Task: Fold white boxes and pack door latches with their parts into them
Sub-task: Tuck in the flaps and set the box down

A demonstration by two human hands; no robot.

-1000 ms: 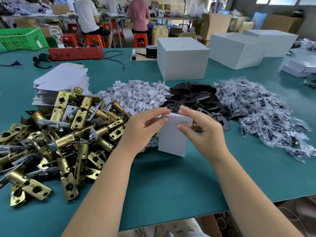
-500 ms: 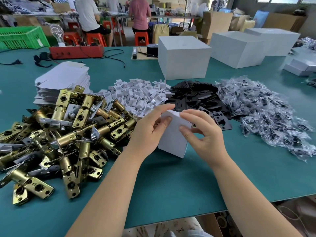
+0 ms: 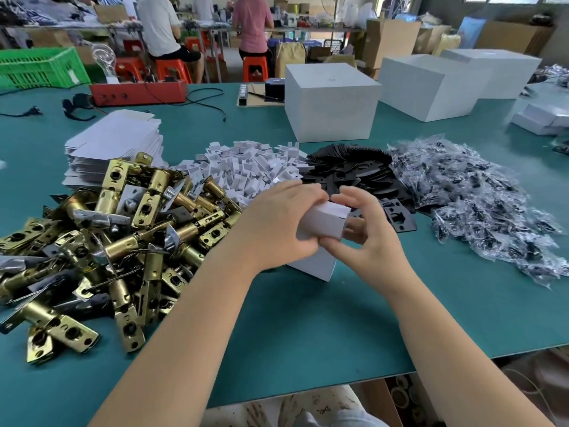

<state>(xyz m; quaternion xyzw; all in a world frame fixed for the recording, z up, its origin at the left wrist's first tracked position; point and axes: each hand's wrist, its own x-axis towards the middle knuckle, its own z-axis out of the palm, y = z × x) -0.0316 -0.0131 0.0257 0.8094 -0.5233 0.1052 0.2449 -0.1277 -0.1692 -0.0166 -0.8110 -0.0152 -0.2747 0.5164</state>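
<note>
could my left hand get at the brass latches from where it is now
Probably yes. The latches lie heaped just left of the left hand with nothing between them, but that hand is gripping the small box and would have to let go first.

The small box (image 3: 320,232) is sitting near the middle of the table (image 3: 308,334), between the left hand (image 3: 277,229) and the right hand (image 3: 369,235). Left of this box the door latches (image 3: 117,241) are lying in a heap. Behind it the folded card inserts (image 3: 246,171) are lying, and behind-left the flat box blanks (image 3: 114,143) are stacked. Right of the box the plates (image 3: 354,171) and then the bagged parts (image 3: 480,204) are lying. Far behind it, three large boxes (image 3: 331,103) are standing.
</note>
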